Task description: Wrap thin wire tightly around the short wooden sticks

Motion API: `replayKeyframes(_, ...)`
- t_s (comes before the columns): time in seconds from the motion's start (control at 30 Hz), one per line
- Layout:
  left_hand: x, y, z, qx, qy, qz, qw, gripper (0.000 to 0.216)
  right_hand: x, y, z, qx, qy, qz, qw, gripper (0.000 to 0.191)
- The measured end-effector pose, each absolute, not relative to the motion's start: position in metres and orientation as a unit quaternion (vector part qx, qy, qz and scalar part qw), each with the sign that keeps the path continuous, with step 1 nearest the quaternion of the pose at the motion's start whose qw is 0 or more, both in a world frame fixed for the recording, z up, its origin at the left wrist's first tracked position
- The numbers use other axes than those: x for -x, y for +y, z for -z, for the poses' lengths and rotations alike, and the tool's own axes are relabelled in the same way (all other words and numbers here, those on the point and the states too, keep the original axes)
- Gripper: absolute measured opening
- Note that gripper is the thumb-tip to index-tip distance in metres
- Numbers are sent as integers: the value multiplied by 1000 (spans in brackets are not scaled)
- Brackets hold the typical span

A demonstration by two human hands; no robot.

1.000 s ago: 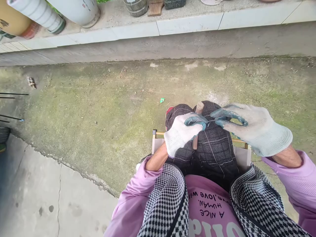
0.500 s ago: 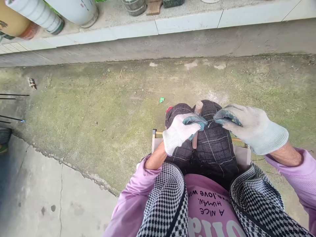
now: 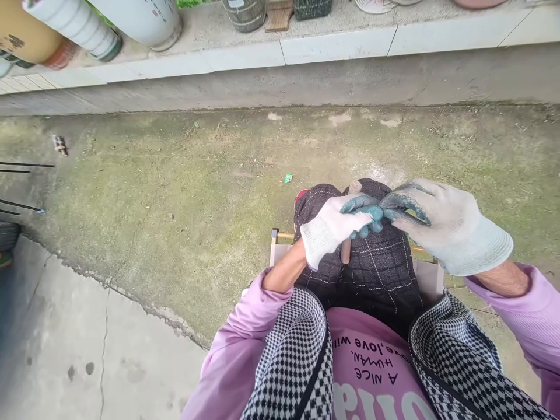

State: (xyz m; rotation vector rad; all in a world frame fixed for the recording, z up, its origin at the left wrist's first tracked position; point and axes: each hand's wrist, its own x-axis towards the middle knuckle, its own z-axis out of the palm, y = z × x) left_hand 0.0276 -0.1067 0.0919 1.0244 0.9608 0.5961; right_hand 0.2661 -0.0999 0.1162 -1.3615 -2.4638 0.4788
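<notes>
A round wooden stick (image 3: 345, 252) lies across my lap, on dark checked trousers (image 3: 376, 265). Its middle is hidden behind my left hand (image 3: 345, 221), which wears a white glove with a green-coated palm. That hand has its thumb and fingers pinched together just right of the stick. My right hand (image 3: 441, 224), gloved the same way, pinches with thumb and forefinger, and its fingertips meet those of the left. The thin wire seen between them a moment ago is now covered by the fingers.
A low tiled ledge (image 3: 336, 46) runs along the far side, with several vases, among them a white vase (image 3: 140, 20), and a wooden block (image 3: 279, 16). A green scrap (image 3: 288, 178) lies on the mossy ground. Dark thin rods (image 3: 21, 205) reach in from the left.
My left hand has moved right, off the stick's middle, until its fingertips touch my right hand's. The wire between them has gone out of sight. My right hand has hardly moved.
</notes>
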Motion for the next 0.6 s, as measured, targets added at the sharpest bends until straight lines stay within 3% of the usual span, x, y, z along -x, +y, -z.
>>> replayKeyframes(0.13, -33, -104, -91, -387, 457, -282, 750, 8, -264, -101, -114, 465, -852, -176, 162, 20)
replayKeyframes(0.27, -32, -107, -92, -344, 478, -304, 749, 14, -258, -100, -113, 473, -837, -206, 185, 19)
replayKeyframes(0.47, -28, -108, -89, -301, 469, -334, 760, 23, -260, -99, -113, 525, -682, -402, 312, 19)
replayKeyframes(0.6, -25, -107, -87, -293, 487, -333, 752, 23, -265, -106, -111, 528, -750, -285, 278, 19)
